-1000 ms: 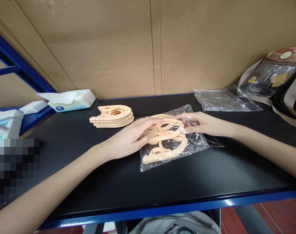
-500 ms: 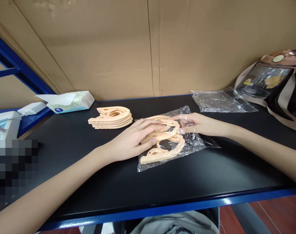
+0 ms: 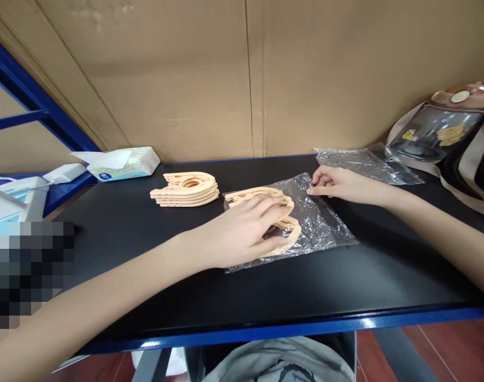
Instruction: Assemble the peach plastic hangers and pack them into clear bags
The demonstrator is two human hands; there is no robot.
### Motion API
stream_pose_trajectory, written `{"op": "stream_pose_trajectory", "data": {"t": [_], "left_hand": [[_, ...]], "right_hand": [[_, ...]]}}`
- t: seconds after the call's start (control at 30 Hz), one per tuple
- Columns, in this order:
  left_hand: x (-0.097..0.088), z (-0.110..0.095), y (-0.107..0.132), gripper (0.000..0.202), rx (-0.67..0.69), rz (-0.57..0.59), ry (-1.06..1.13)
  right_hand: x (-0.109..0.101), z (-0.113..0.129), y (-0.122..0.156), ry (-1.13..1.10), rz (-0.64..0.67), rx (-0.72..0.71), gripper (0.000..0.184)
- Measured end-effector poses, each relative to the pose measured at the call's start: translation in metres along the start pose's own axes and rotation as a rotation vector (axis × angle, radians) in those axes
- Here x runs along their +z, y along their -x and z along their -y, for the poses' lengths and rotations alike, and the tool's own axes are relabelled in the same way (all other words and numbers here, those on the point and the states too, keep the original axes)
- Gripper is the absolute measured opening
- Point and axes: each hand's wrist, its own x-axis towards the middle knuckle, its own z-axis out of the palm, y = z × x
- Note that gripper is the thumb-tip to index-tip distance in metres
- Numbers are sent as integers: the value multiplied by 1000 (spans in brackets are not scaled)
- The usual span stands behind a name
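Observation:
A clear plastic bag (image 3: 317, 225) lies on the black table with peach plastic pieces (image 3: 252, 193) inside, which look like folded travel hangers. My left hand (image 3: 245, 228) rests flat over them with its fingers spread, hiding much of the pieces. At the bag's upper right edge is my right hand (image 3: 335, 183), its fingers loosely curled and the thumb apart from them. I see nothing held in it; whether its fingertips touch the film is unclear. A neat stack of the same peach hangers (image 3: 186, 191) sits left of the bag.
Another clear bag (image 3: 357, 162) lies flat at the back right, beside a strapped drink bottle (image 3: 437, 130). A tissue pack (image 3: 126, 163) sits at the back left. Cardboard (image 3: 178, 79) stands behind the table, and a blue edge (image 3: 242, 335) runs along its front.
My right hand has drawn away from the pieces, up and to the right, to the bag's edge. My left hand has slid right, further over the hangers.

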Motion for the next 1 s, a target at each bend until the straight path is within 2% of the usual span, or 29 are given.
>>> {"op": "stream_pose_trajectory", "data": {"t": [0.13,0.2,0.3,0.53,0.73,0.83,1.0], "left_hand": [[17,-16,-11,55,-104,-33,-74],[27,-19,-13,59,-119,-69,-98],[38,-18,-14,62,-65,-116,-138],[35,-11,-12,70,40,-124,-111],[33,-10,-11,68,98,-138,-67],[33,-9,-10,68,115,-144,-62],[32,-8,-10,66,131,-134,-57]], "right_hand": [[4,0,-1,-214,88,-10,36],[4,2,0,-263,66,-37,34],[2,10,2,-343,0,-95,30],[10,40,15,-457,-98,-235,26],[22,47,19,-493,-134,-309,32],[26,49,20,-507,-101,-322,30],[30,49,22,-543,97,-388,7]]}}
